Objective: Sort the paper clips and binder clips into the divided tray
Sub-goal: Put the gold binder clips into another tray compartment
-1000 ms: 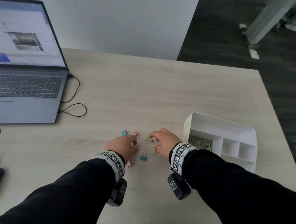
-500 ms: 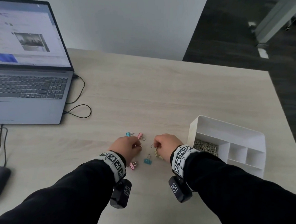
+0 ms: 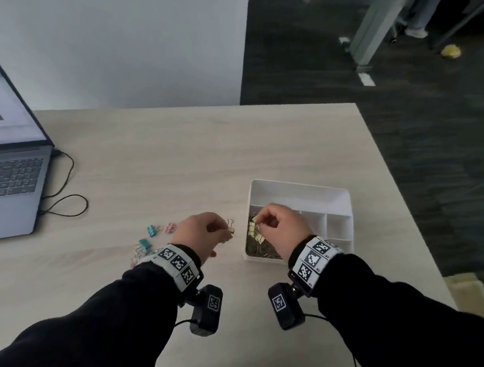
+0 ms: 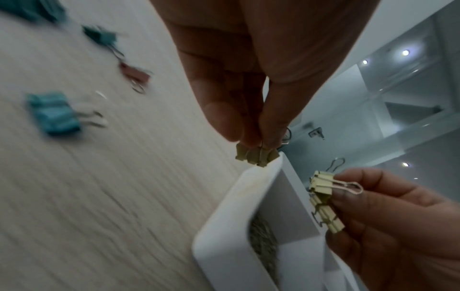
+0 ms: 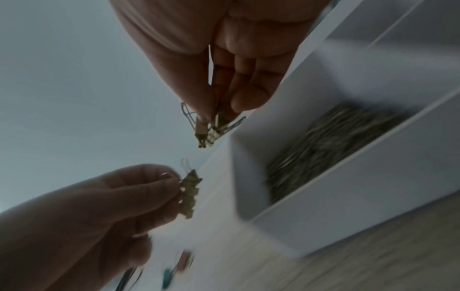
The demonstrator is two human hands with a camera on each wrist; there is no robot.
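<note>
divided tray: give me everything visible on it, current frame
The divided tray is white, looks like plastic, and is squarish with rounded corners. It sits flat on the table near its right edge. Thin walls split it into several compartments; the near-left one holds a pile of paper clips, while two small ones at right look empty. The right hand holds yellow binder clips above it.
</note>
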